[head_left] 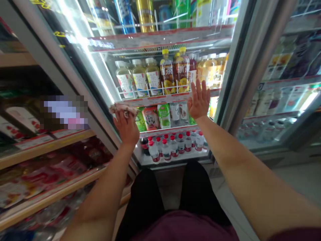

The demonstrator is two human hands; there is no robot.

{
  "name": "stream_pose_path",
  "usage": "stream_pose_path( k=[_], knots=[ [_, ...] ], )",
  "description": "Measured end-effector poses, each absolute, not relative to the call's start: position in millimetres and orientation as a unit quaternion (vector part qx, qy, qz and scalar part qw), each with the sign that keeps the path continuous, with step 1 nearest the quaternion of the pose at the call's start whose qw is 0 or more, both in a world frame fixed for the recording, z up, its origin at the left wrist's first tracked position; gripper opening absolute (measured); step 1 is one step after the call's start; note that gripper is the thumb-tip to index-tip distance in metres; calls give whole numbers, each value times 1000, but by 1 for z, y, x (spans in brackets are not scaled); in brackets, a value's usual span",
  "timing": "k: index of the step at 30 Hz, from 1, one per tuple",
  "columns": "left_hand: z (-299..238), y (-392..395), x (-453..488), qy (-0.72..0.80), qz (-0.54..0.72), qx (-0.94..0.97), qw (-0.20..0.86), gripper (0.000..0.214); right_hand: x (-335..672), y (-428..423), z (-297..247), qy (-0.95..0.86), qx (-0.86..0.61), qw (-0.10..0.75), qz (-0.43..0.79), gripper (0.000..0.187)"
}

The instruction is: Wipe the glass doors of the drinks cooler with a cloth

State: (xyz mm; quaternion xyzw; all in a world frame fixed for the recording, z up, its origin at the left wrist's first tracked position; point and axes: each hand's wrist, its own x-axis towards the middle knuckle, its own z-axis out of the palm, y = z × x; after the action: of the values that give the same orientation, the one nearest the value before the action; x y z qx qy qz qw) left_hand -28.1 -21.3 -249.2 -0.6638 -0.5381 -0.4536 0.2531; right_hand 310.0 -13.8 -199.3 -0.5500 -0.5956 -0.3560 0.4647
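My left hand (127, 126) is closed around a crumpled pale cloth (121, 108), held at the left end of a fridge shelf edge (160, 99). My right hand (199, 99) is stretched out flat with its fingers apart, resting against the right end of that same shelf edge, just below the tea bottles (178, 70). The fridge's glass door (75, 50) stands swung out on the left. Both forearms reach forward from the bottom of the view.
Rows of drink bottles fill the fridge shelves; small red-capped water bottles (173, 146) stand on the lowest one. A second fridge with a closed door (283, 93) is on the right. Wooden shelves of packaged goods (50, 144) run along the left. My dark-trousered legs are below.
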Motion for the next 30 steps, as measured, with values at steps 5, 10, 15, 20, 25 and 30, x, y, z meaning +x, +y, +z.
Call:
stream_pose_path(
  k=[5,10,15,20,25,30],
  knots=[
    [-254,-20,-22,-523,-484,-660,238,48,307,-19,-197,-601,-552,470,-336,59],
    [-245,-17,-18,-502,-483,-670,255,47,309,-14,-199,-599,-546,467,-354,59],
    [-202,-8,3,-464,-519,-658,285,51,310,-10,-202,-584,-526,480,-390,58],
    [-211,-11,34,-428,-493,-700,289,44,309,-11,-202,-580,-525,481,-394,57],
    [-181,-12,53,-422,-501,-692,304,44,309,-10,-202,-580,-523,481,-398,56],
    [-190,-17,80,-385,-472,-727,317,47,310,-9,-202,-584,-523,481,-392,56]
  ],
)
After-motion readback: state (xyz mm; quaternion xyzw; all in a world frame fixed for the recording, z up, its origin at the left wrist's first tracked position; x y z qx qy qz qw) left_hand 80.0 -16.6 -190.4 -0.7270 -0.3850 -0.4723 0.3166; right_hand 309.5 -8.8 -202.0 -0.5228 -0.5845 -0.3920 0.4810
